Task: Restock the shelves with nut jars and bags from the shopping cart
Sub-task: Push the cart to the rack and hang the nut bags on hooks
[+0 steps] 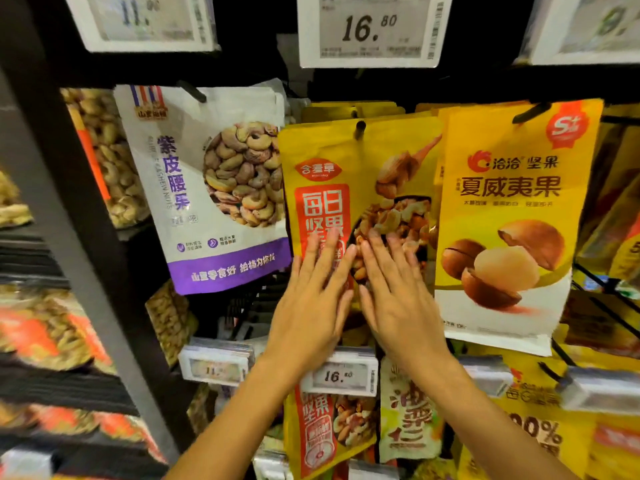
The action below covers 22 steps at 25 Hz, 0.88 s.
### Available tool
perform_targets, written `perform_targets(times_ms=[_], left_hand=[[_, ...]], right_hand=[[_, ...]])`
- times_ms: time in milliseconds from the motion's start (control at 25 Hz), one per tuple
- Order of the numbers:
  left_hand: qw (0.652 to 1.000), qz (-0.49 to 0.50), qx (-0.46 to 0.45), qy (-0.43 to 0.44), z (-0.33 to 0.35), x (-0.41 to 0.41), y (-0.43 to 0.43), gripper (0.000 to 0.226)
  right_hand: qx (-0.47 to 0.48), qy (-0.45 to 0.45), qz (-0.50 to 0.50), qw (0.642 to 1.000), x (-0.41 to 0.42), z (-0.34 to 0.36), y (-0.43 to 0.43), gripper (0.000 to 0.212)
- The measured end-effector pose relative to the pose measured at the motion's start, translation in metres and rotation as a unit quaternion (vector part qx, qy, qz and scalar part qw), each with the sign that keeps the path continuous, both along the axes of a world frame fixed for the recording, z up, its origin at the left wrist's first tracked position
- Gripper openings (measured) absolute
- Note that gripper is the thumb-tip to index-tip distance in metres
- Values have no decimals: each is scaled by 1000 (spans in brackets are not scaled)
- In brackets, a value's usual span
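A yellow mixed-nut bag with a red label hangs from a black peg in the middle of the rack, with more yellow bags behind it. My left hand lies flat on the bag's lower left part, fingers straight. My right hand presses flat on its lower right part, fingers spread. The two hands sit side by side, almost touching. They cover the bag's bottom edge.
A white and purple cashew bag hangs to the left, a yellow macadamia bag to the right. Price tags sit on the rail below, with more nut bags under them. A black upright divides off shelves at left.
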State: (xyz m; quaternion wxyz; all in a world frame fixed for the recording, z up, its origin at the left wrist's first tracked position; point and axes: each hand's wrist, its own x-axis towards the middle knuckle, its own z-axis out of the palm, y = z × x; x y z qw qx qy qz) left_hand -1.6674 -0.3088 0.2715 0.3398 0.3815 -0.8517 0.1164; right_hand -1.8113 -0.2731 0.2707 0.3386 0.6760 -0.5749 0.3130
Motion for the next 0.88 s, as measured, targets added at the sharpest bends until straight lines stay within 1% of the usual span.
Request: perform_targets(times_ms=[120, 200, 320, 440, 520, 600, 680, 720, 800, 880], left_hand=[[998, -39, 22, -36, 11, 5, -17, 54], [996, -77, 43, -18, 16, 8, -20, 56], [992, -96, 63, 44, 23, 17, -9, 55], [986, -66, 83, 126, 25, 23, 22, 49], [973, -72, 122, 180, 21, 28, 56, 39], [947, -61, 183, 256, 10, 44, 101, 31], [916, 2, 231, 327, -9, 67, 147, 28], [895, 37, 253, 365, -22, 81, 173, 25], [829, 111, 300, 458, -49, 111, 234, 20], [764, 199, 325, 521, -70, 139, 300, 24]], right_hand=[[21, 2, -14, 1000, -1, 8, -8, 49], [58, -15, 14, 998, -1, 14, -6, 51], [96, -98, 88, 987, 3, 26, 7, 39], [71, -151, 131, 977, 10, 31, 33, 30], [59, -186, 144, 970, 17, 29, 58, 28], [79, -239, 170, 953, 29, 20, 92, 28], [136, -285, 208, 926, 48, 2, 125, 28], [181, -294, 239, 908, 62, -11, 141, 27], [281, -288, 308, 862, 94, -39, 176, 27], [374, -274, 366, 807, 129, -65, 212, 31]])
